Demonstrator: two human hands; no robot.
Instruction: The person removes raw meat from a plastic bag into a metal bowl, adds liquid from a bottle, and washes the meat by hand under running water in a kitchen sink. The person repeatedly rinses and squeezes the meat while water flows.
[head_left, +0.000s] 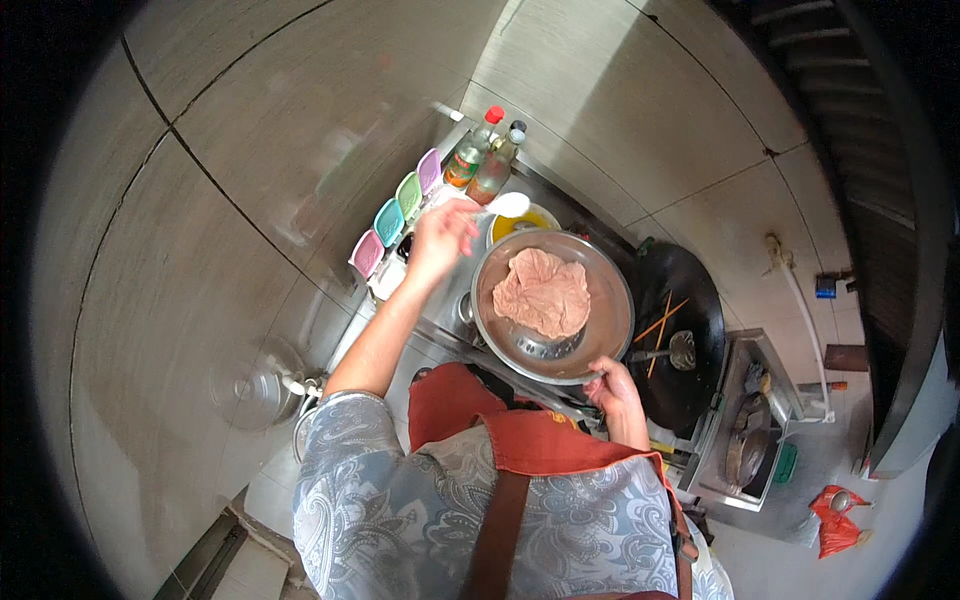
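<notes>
My left hand (441, 238) grips a spoon, its handle mostly hidden by my fingers. The spoon's bowl carries a heap of white powder (510, 204), held beyond the far left rim of a metal bowl (606, 324). Inside that bowl lies a flattened mass of pale pink minced meat (546, 292). My right hand (616, 391) clasps the bowl's near right rim, thumb on top. Partly behind the metal bowl sits a container of yellow liquid (507, 227). Close by my left hand stand seasoning boxes with raised colored lids (388, 222).
Two glass bottles (491, 172) and a dark-capped one stand in the corner. Right of the bowl, a black wok (679, 277) holds crossed chopsticks (661, 327) and a slotted skimmer (682, 350). Farther right are a metal sink (709, 469) and a red plastic bag (836, 525). Tiled walls enclose the corner.
</notes>
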